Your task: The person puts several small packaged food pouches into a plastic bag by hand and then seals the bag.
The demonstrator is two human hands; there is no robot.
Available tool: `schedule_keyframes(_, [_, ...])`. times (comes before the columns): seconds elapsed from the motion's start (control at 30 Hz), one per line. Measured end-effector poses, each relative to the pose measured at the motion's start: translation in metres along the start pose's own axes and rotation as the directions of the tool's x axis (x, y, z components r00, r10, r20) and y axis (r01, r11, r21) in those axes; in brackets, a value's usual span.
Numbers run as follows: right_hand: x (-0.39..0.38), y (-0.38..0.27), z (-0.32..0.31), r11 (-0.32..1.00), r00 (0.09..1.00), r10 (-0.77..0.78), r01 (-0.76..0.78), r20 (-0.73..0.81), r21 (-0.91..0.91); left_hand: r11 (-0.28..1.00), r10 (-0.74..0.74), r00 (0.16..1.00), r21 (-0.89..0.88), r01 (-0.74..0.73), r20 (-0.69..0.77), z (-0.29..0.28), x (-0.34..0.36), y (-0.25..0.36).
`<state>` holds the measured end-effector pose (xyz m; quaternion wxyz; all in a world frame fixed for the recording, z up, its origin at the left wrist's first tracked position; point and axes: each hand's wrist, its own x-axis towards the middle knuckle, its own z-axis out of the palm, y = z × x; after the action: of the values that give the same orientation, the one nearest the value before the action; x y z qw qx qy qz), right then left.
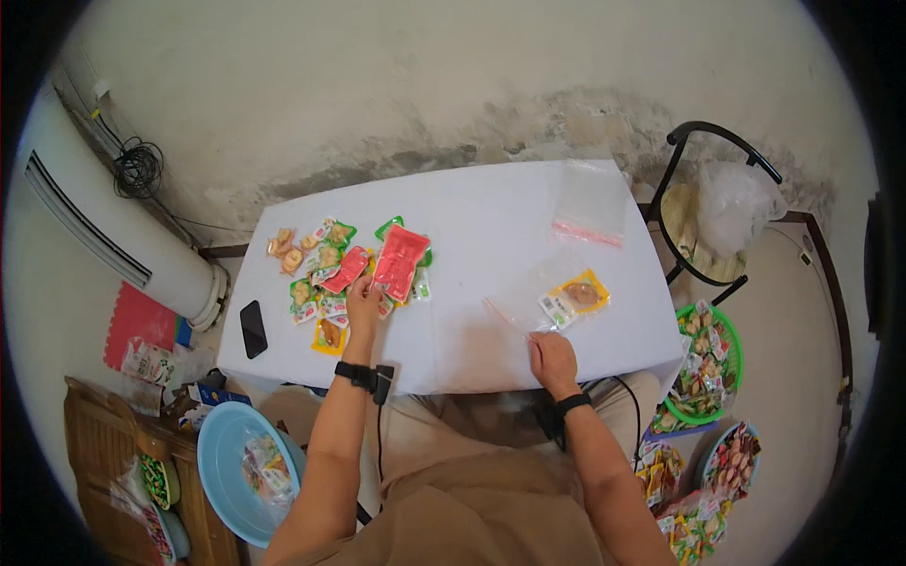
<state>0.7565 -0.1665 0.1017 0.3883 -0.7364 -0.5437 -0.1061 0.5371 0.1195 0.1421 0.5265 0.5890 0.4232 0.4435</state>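
Note:
My left hand (362,309) reaches into a pile of small snack packets on the left half of the table. Its fingers pinch the lower corner of a red vacuum-sealed packet (401,262). Another red packet (347,270) lies just left of those fingers, among green-and-white packets (329,255) and a yellow one (328,337). Close to the table's front edge, my right hand (553,362) is closed on the edge of a clear plastic zip bag (514,319). Inside that bag, which lies flat, sits a yellow-and-white packet (578,296) with brown food showing.
On the white-covered table (472,245) are a black phone (253,329) and flat clear zip bags (591,203). A blue basin (226,462) with packets stands lower left. A green basket (727,363) of packets and a black-framed chair (675,222) are at right.

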Motion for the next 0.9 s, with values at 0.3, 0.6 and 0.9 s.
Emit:
schedule_keyframes(0.3, [0.009,-0.003,0.001,0.998,0.995,0.061,-0.061,0.075,-0.009,0.754,0.469,0.83,0.354,-0.554,0.301,-0.025,-0.048,-0.02])
schedule_keyframes(0.6, [0.005,-0.002,0.002,1.0,1.0,0.018,-0.018,0.02,0.002,0.917,-0.398,0.912,-0.07,0.392,-0.1,-0.029,-0.109,-0.043])
schedule_keyframes(0.9, [0.005,0.001,0.004,1.0,1.0,-0.008,0.009,-0.018,0.016,0.788,-0.589,0.807,-0.239,0.567,-0.029,0.008,-0.158,-0.014])
